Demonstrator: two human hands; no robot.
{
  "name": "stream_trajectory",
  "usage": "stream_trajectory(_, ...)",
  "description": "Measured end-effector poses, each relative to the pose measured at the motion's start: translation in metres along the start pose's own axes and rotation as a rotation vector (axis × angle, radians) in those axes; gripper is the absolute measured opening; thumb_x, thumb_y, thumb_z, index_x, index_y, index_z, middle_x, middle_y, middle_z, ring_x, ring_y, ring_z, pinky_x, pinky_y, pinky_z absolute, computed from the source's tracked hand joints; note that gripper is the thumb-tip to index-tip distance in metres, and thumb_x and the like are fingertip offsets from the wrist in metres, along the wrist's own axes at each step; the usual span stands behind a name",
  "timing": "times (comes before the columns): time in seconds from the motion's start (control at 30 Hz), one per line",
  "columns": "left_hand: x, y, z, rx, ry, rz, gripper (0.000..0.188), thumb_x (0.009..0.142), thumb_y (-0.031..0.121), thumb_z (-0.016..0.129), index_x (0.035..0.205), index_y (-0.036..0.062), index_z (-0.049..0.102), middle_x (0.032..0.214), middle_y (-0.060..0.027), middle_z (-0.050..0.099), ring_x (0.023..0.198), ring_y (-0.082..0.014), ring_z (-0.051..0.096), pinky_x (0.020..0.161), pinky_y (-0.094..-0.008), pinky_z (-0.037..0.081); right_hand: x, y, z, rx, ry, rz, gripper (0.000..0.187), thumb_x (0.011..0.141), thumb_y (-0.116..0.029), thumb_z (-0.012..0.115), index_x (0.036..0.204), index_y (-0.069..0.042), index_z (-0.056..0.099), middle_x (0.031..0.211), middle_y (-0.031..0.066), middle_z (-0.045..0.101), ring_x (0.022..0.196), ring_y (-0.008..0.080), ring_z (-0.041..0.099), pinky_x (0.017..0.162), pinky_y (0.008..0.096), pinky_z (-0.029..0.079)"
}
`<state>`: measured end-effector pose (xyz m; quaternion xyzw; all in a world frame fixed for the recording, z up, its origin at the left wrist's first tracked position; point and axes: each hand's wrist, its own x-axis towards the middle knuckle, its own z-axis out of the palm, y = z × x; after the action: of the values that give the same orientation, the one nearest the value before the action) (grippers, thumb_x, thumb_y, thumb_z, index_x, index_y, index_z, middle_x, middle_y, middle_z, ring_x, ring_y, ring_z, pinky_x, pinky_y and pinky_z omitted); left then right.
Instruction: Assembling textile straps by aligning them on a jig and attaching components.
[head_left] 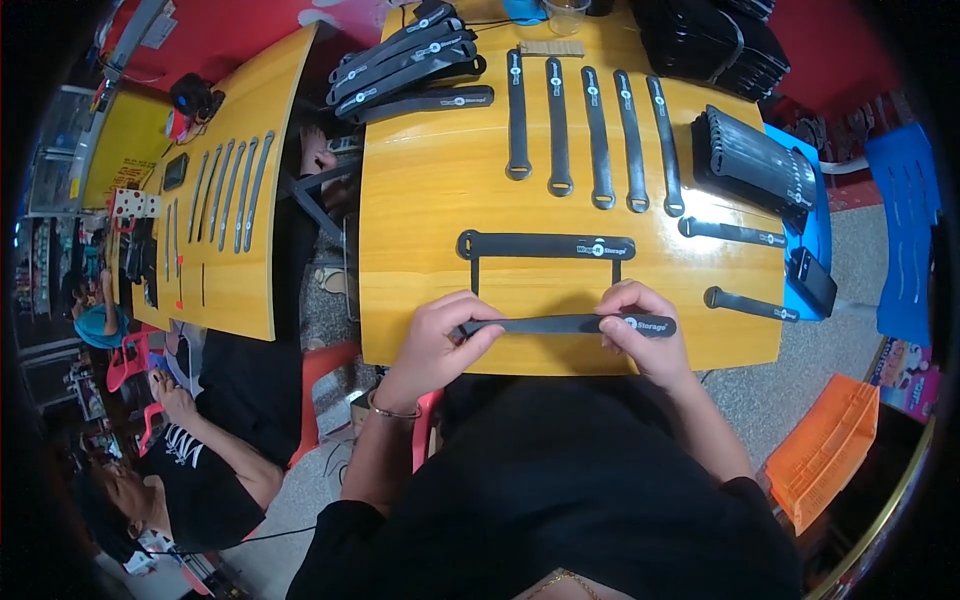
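Observation:
Stretched level between my two hands is a black strap (555, 325) with a white print near its right end. My left hand (447, 340) pinches its left end, and my right hand (640, 330) grips it near the print, the tip sticking out beyond the fingers. Just beyond them another black strap (530, 246) lies crosswise on the yellow table (420, 200), with a ring at its left end. Two short dark strips run from it toward my hands; where they end is hidden. Farther back, several straps (597, 130) lie side by side, ring ends toward me.
Stacked straps (415, 65) sit at the back left, and a strap bundle (755, 160) at the right. Single straps (735, 232) and a black phone-like object (812, 280) lie nearby. An orange crate (825, 450) stands lower right. At left, a person (200, 440) sits by another table (235, 290).

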<state>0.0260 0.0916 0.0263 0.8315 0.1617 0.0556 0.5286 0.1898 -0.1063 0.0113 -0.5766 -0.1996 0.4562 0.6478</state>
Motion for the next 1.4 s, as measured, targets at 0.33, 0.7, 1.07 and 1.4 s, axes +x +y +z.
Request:
stream_trajectory(0.33,0.012,-0.039,-0.001,-0.531,0.255,-0.271,0.019,0.084,-0.004,0.058,0.103,-0.0031,0.060,0.081,-0.0038,0.061,0.067,-0.0095,0.060,0.060,-0.0185,0.047,0.009,0.017,-0.012,-0.120,0.223,0.030,0.014,0.078,-0.001,0.067,0.090,-0.003,0.062,0.080,-0.0011,0.058,0.072,0.0049,0.053,0.065,0.0190,0.044)
stream_trajectory(0.7,0.029,-0.062,-0.002,-0.496,0.364,-0.258,0.017,0.088,-0.001,0.055,0.103,-0.0037,0.060,0.083,-0.0053,0.062,0.071,-0.0103,0.063,0.063,-0.0189,0.050,0.027,0.019,-0.020,-0.252,0.326,-0.073,0.017,0.088,-0.001,0.055,0.103,0.001,0.061,0.085,0.0007,0.054,0.068,0.0056,0.054,0.060,0.0176,0.043)
stream_trajectory(1.07,0.037,-0.077,0.004,-0.506,0.458,-0.267,0.009,0.084,-0.003,0.061,0.092,-0.0024,0.058,0.079,-0.0022,0.060,0.067,-0.0047,0.058,0.060,-0.0170,0.049,0.033,0.026,-0.025,-0.250,0.445,-0.057,0.010,0.084,-0.002,0.062,0.091,-0.001,0.055,0.076,-0.0017,0.056,0.064,0.0028,0.051,0.058,0.0166,0.042)
stream_trajectory(1.4,0.040,-0.074,0.005,-0.448,0.472,-0.300,0.007,0.083,-0.002,0.062,0.089,-0.0015,0.059,0.075,0.0000,0.058,0.063,-0.0026,0.054,0.056,-0.0150,0.045,0.037,0.027,-0.030,-0.366,0.455,-0.118,0.008,0.084,-0.002,0.062,0.090,0.000,0.057,0.076,-0.0013,0.058,0.064,0.0028,0.050,0.058,0.0165,0.041)
